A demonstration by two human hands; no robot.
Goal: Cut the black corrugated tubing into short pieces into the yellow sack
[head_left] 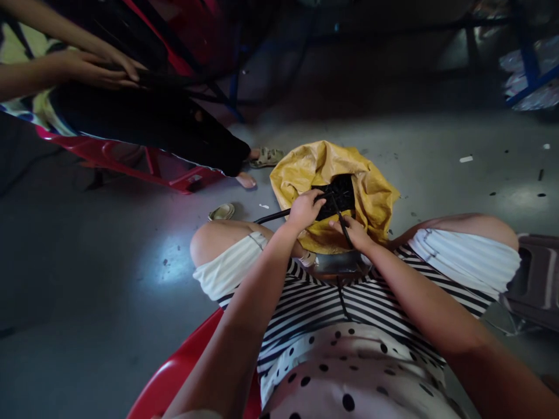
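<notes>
A yellow sack stands open on the floor between my knees, with several shiny black pieces inside it. Over the sack's near left edge, my left hand is closed around a thin black strip, whose one end sticks out to the left. My right hand, at the near edge of the sack, grips another black length that slants up toward the sack's opening. Whether the two black lengths are joined cannot be made out.
At the upper left a person sits on a red chair, hands on a dark strip. An empty sandal lies on the floor. A grey seat is at the right, blue metal legs at the upper right.
</notes>
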